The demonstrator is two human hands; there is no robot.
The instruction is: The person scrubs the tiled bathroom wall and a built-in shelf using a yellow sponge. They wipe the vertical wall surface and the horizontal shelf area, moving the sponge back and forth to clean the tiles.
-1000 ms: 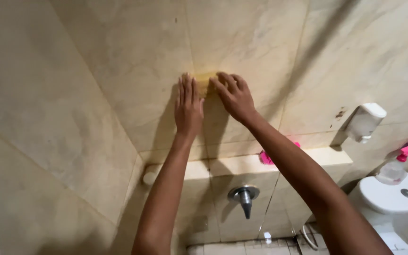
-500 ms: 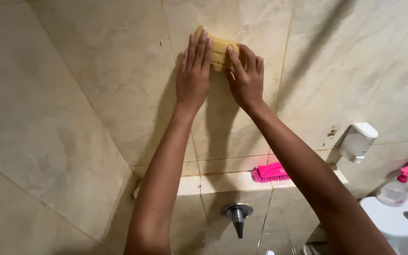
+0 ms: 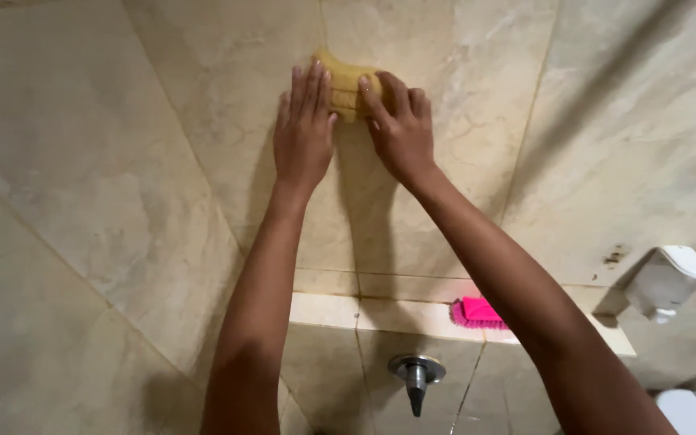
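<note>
Yellow sponge (image 3: 346, 87) flat on beige wall tile (image 3: 163, 161), L hand (image 3: 304, 133) & R hand (image 3: 400, 129) both pressing it, fingers extended, pink brush (image 3: 475, 312) on ledge (image 3: 364, 310) below, tap (image 3: 416, 379) under ledge.

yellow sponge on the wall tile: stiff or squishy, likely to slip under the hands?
Probably soft: the yellow sponge looks bunched under both hands, left hand and right hand. Likely light for its size. It may slide easily on the glossy wall tile, especially if wet.

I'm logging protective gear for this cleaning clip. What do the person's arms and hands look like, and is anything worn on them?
Both arms are bare as far as the view shows: no sleeves. The left hand and right hand wear no gloves, rings, watch or bracelet.
</note>
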